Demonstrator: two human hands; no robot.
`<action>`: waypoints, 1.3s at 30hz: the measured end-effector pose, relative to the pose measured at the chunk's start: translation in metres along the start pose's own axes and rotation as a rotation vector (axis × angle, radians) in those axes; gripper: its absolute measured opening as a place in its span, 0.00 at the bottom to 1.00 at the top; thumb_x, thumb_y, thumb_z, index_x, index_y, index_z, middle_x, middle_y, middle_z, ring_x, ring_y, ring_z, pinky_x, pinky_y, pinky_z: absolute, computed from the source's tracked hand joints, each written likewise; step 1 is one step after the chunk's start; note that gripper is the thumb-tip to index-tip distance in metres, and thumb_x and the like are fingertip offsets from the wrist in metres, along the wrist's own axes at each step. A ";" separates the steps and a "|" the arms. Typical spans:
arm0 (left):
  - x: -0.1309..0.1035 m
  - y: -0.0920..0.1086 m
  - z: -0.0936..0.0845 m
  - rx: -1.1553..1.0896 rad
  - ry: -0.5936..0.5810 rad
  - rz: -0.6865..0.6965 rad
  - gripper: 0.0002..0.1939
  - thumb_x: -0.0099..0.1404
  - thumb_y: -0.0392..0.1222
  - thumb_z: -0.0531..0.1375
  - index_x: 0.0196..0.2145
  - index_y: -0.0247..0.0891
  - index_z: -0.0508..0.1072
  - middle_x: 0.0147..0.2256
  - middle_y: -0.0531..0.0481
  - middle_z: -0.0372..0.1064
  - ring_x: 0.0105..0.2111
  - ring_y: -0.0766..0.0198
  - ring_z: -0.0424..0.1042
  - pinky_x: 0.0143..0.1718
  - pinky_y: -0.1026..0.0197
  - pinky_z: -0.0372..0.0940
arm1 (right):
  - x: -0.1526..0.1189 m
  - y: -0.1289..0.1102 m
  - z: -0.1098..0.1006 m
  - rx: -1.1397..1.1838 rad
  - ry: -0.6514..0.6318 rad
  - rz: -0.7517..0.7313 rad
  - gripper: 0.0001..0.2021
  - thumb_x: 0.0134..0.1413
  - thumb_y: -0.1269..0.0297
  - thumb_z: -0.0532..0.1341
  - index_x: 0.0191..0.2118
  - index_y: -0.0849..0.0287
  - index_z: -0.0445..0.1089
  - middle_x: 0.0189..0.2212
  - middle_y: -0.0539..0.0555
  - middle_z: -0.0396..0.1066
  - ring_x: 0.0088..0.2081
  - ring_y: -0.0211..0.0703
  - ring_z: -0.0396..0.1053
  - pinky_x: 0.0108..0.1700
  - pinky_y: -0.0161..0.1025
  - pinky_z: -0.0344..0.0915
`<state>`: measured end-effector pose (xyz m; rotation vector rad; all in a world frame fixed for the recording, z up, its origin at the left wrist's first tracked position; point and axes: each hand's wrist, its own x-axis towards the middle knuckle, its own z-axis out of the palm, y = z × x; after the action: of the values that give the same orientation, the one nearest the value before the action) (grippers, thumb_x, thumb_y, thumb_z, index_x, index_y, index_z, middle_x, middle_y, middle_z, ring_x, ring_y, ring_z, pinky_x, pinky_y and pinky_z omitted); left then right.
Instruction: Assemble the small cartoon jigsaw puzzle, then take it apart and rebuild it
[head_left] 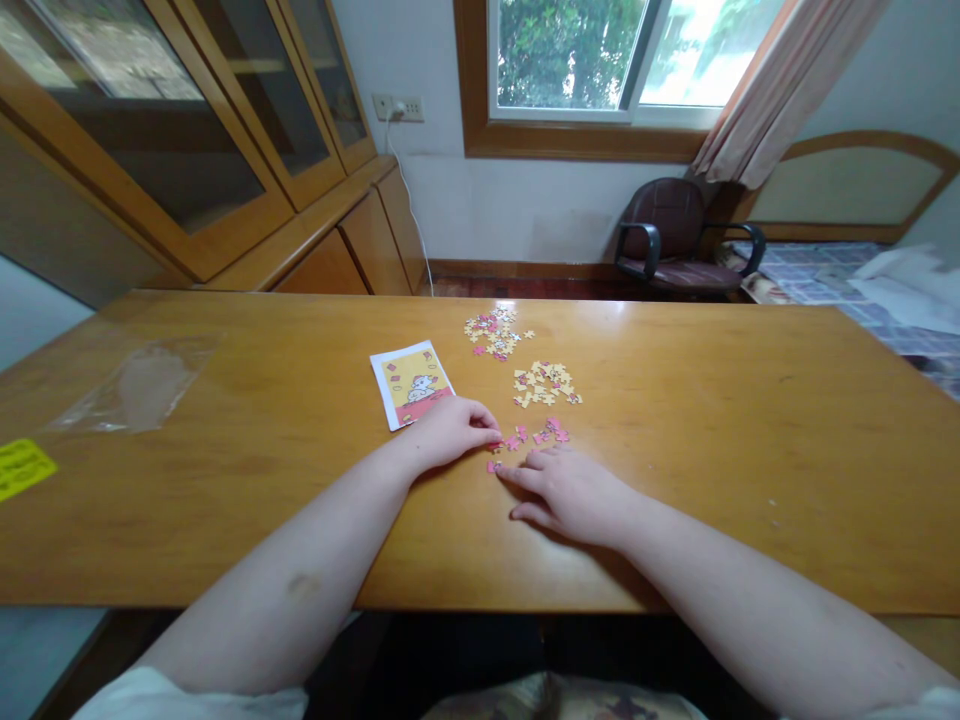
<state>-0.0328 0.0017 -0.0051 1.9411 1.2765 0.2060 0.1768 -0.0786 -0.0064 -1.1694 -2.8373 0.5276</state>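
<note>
Pink puzzle pieces (512,442) touch left grip (456,428), pinch unclear, and spread right grip (568,489).

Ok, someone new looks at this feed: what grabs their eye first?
Probably the left hand and right hand, meeting near mid-table around small pink puzzle pieces. Next, the printed picture with its bright yellow background, just beyond the left hand. The vivid yellow label at the view's left edge also stands out.
</note>
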 end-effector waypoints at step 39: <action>-0.001 0.001 0.005 0.107 -0.025 -0.011 0.10 0.55 0.48 0.62 0.30 0.42 0.80 0.29 0.53 0.78 0.29 0.62 0.74 0.33 0.63 0.64 | 0.000 -0.001 0.002 -0.001 -0.037 0.054 0.25 0.60 0.52 0.56 0.61 0.55 0.62 0.40 0.60 0.74 0.41 0.50 0.71 0.44 0.43 0.61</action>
<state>-0.0299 -0.0018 -0.0074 2.0194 1.3055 0.1099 0.1758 -0.0794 -0.0076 -1.2524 -2.8437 0.5562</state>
